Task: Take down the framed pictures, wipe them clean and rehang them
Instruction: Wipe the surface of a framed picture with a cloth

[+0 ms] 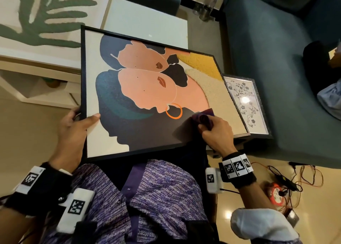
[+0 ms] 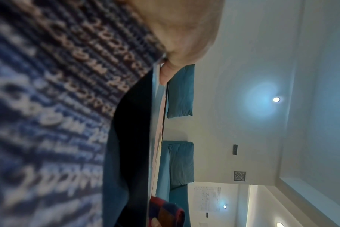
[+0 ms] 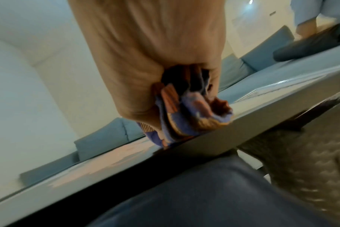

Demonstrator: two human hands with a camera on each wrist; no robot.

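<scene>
Purple patterned shirt (image 1: 147,197) fills the bottom of the head view, w/ black wrist bands carrying white marker tags on both forearms. Large framed picture (image 1: 147,88) rests on the person's lap, tilted, black frame, glass side up; artwork shows two peach faces, dark blue hair, an orange hoop earring, yellow + beige textured corner.

Left hand (image 1: 75,122) grips the frame's left edge near the lower corner: thumb lies on the front, fingers curl round behind. Left wrist view shows the same thumb (image 2: 165,73) pressed on the glass edge, frame seen edge-on.

Right hand (image 1: 215,131) is closed round a bunched cloth (image 1: 203,119), purple w/ red/orange checks, pressed onto the glass at the lower right part of the picture, just right of the earring. Right wrist view: cloth (image 3: 188,110) sticks out between curled fingers and touches the glass; pic is motion-blurred.

Small floral framed picture (image 1: 245,103), black frame, lies flat on the teal sofa (image 1: 276,50) just beside the big frame's right edge, partly tucked under it. Green leaf canvas (image 1: 46,16) lies on the white table (image 1: 147,20) at upper left, well apart from the hands. Two spray bottles (image 1: 208,5) stand on the floor by the sofa. Red cable reel (image 1: 276,194) + wires on the floor at right. Another person (image 1: 324,74) sits on the sofa at far right, only partly in view.
</scene>
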